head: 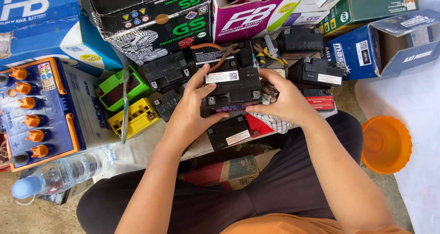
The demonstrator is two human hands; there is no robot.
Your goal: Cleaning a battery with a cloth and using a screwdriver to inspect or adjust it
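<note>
Left of the small black battery [233, 88] that is held at the middle of the view, a large blue battery [39, 110] with orange caps is seen, cut off at the frame's left edge. Behind the held battery, stacked cardboard boxes [151, 18] are cropped by the top edge. To its right, an orange funnel-like bowl [386, 143] lies on the floor. Below-left of it, a clear water bottle [62, 172] with a blue cap lies on its side. Around it, more black batteries [316, 71] crowd the low bench [151, 144], partly covered by the arms. The battery is clamped between both hands: the left hand [192, 110] grips its left side, the right hand [284, 101] its right, over a checked cloth [275, 121] that is mostly hidden. Behind it, orange-handled pliers [220, 53] are only partly made out.
</note>
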